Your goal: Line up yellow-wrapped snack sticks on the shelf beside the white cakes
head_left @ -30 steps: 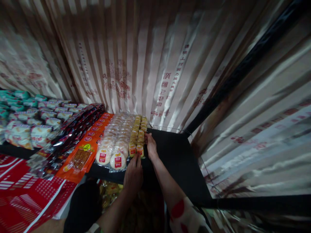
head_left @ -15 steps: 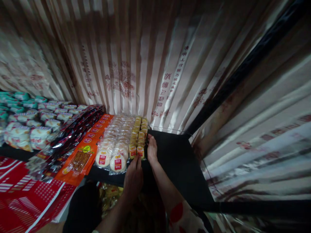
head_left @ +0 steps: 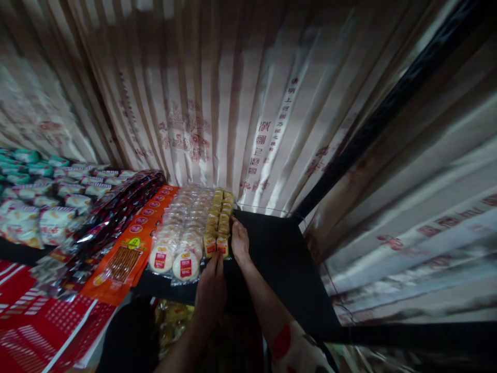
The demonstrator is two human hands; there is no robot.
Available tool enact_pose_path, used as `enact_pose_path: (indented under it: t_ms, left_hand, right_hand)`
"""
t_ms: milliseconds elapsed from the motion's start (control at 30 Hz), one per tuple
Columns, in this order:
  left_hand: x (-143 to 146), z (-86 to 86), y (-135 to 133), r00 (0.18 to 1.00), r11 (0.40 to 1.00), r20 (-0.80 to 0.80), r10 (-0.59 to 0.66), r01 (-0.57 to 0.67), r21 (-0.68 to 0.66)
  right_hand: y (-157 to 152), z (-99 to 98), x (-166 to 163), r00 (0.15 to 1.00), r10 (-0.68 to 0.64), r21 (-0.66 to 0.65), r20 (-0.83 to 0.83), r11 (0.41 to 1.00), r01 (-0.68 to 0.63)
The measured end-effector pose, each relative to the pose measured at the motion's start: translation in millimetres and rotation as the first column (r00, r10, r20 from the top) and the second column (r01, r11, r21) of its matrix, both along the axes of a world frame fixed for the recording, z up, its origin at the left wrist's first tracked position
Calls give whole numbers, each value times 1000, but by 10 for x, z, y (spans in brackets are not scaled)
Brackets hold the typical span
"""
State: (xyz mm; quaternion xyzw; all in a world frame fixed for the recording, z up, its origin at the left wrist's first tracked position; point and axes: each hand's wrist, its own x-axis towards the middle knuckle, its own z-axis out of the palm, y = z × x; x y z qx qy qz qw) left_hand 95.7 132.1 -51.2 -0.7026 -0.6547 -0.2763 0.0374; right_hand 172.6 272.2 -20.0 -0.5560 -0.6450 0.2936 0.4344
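Observation:
Two rows of small yellow-wrapped snack packets point(head_left: 216, 220) stand on the black shelf point(head_left: 277, 259). At the front end of these rows, my left hand point(head_left: 212, 285) presses its outstretched fingertips against the nearest packets. Along their right side lies my right hand point(head_left: 239, 239), flat, fingers extended and touching the row's edge. Neither hand is wrapped around anything. Just left of the yellow packets are two rows of round white rice crackers point(head_left: 186, 266) in clear wrappers with red labels.
Orange snack bags point(head_left: 124, 259) and dark shiny packets point(head_left: 104, 220) overlap farther left, then white bread-like packs point(head_left: 58, 223) and green packs point(head_left: 27, 155). A red perforated basket point(head_left: 50, 331) stands below left. Pleated curtain point(head_left: 202, 77) and a black post point(head_left: 373, 114) border the shelf.
The camera view has shifted slightly, so the shelf goods sit a little further left and lower. Both hands keep the same places against the yellow packets.

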Motion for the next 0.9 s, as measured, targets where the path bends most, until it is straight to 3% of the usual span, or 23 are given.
enact_pose_path:
  t_ms: [133,333,600,767,900]
  left_hand:
    - [11,14,7,999,1000,18,27,-27,-7]
    - [0,3,0,1000,1000,-10,14,-14,-4]
    - [11,26,-5,999,999,19,46,-45,-31]
    - [6,1,-3,999,999,32,36,-35,-24]
    - [6,16,-16,998,997,24,65,-64,-41]
  right_hand:
    - [-16,15,-3,999,41,-16,29,999,-41]
    - [82,52,-15,996,-7,13,-92,1000,8]
    - [196,23,-57,997,17,-16,-74,1000,-18]
    - [187,24,-83,993,20,33,-118,999,-16]
    - [211,3,-138,983,44,-9,-176,999,-46]
